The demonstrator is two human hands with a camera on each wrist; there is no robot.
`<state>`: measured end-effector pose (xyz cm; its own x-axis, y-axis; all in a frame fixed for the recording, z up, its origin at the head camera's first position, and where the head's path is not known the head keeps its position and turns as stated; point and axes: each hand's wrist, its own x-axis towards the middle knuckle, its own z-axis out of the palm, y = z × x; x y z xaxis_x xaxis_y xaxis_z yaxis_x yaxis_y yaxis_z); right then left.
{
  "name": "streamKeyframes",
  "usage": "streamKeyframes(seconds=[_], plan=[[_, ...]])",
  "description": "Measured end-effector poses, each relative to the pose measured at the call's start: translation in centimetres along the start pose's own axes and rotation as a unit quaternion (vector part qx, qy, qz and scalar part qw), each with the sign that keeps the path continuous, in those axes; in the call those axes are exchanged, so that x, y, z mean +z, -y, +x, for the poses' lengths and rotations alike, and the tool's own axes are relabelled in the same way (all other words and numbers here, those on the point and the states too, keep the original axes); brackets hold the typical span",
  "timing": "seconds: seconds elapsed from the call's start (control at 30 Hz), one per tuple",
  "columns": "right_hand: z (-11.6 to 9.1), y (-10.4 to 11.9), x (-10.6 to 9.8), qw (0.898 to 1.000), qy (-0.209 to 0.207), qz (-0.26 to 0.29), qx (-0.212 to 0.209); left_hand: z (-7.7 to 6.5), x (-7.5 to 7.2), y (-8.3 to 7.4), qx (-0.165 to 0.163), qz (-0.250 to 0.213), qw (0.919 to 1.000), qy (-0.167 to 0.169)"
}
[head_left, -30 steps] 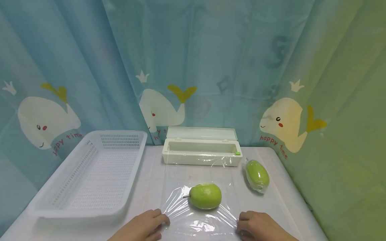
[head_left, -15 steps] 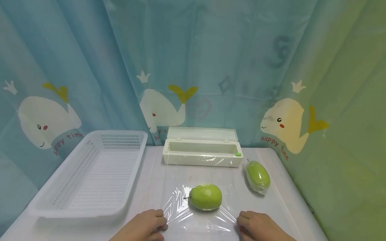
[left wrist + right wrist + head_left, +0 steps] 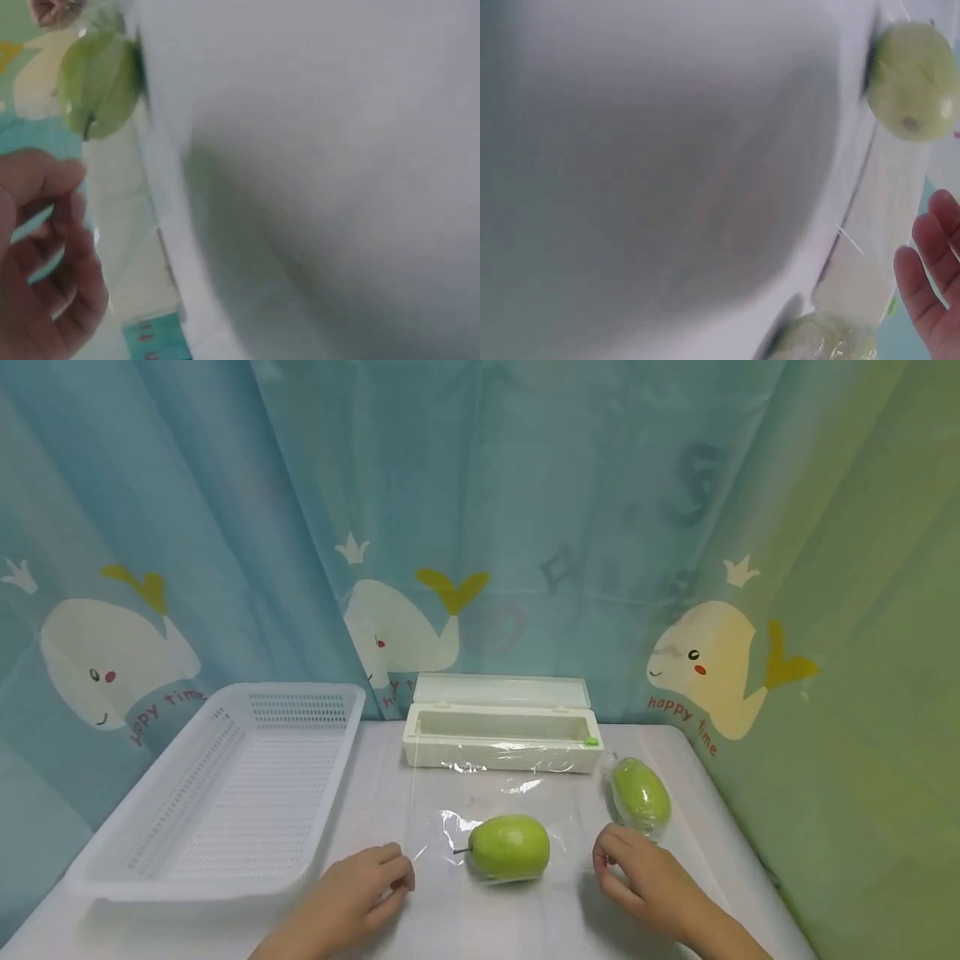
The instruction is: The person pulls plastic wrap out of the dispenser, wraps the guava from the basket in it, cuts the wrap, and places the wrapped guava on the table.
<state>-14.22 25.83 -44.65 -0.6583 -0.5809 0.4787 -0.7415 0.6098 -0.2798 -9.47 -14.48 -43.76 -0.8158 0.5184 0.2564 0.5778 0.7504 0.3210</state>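
A green pear [image 3: 510,847] with a thin stem lies on its side in the middle of the table, over a sheet of clear cling film [image 3: 433,827]. The film runs from the white film dispenser [image 3: 502,752] toward the hands. At the film's left edge, my left hand [image 3: 367,881] pinches it; thumb and index finger meet in the left wrist view. Opposite, my right hand [image 3: 648,877] pinches the right side, slightly above the table. Its thumb is hidden in the right wrist view, where the fingers [image 3: 919,281] look nearly straight. Beyond this hand sits a film-wrapped pear [image 3: 641,793].
A white perforated plastic basket [image 3: 322,827] stands on the left of the table. The dispenser's lid [image 3: 502,691] is raised, and a green slider [image 3: 592,742] sits at its right end. A blue-green curtain [image 3: 555,510] with whales hangs behind.
Both hands have moved up and away from the table's front edge, bringing the near edge of the film back toward the pear. The pears, basket and dispenser have stayed in place.
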Motion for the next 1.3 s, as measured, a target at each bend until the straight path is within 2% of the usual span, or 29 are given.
streamKeyframes(seconds=[0.07,0.13,0.2,0.3,0.4,0.53,0.6,0.73,0.87,0.97,1.07,1.23,1.3], plan=[[0.6,-0.4,0.2,1.000,-0.010,0.009,0.018,0.5,-0.1,0.0,-0.021,0.026,0.9986,-0.041],[1.2,-0.7,0.5,0.998,-0.005,0.044,0.044,0.9,-0.1,0.0,-0.032,0.050,0.9949,-0.081],[1.6,-0.9,1.0,0.993,0.010,0.094,0.072,1.3,0.0,0.1,-0.055,0.069,0.9921,-0.089],[2.0,-1.3,1.7,0.977,0.042,0.176,0.114,1.8,-0.1,-0.3,-0.084,0.092,0.9895,-0.073],[2.3,-1.6,2.4,0.960,0.063,0.233,0.143,2.3,0.0,-1.3,-0.093,0.081,0.9901,-0.067],[2.5,-2.0,3.0,0.936,0.076,0.290,0.185,3.7,0.6,-3.5,-0.067,0.024,0.9952,-0.067],[2.5,-2.0,3.2,0.923,0.081,0.315,0.208,4.7,1.1,-4.7,-0.053,0.011,0.9972,-0.052],[2.5,-2.0,3.6,0.904,0.085,0.350,0.228,7.3,2.7,-6.6,-0.030,0.011,0.9995,-0.001],[2.2,-2.0,3.7,0.890,0.081,0.382,0.236,9.7,4.3,-7.2,-0.016,0.044,0.9983,0.035],[2.0,-2.1,3.7,0.883,0.075,0.389,0.251,10.8,5.0,-7.1,-0.013,0.066,0.9964,0.051],[2.0,-2.2,3.8,0.881,0.071,0.388,0.261,11.2,5.2,-6.8,-0.017,0.058,0.9960,0.066],[2.2,-2.6,3.8,0.884,0.057,0.393,0.247,11.3,5.1,-6.0,-0.025,0.019,0.9963,0.080],[2.2,-2.7,3.8,0.889,0.049,0.392,0.233,11.3,5.2,-5.8,-0.028,0.007,0.9961,0.084]])
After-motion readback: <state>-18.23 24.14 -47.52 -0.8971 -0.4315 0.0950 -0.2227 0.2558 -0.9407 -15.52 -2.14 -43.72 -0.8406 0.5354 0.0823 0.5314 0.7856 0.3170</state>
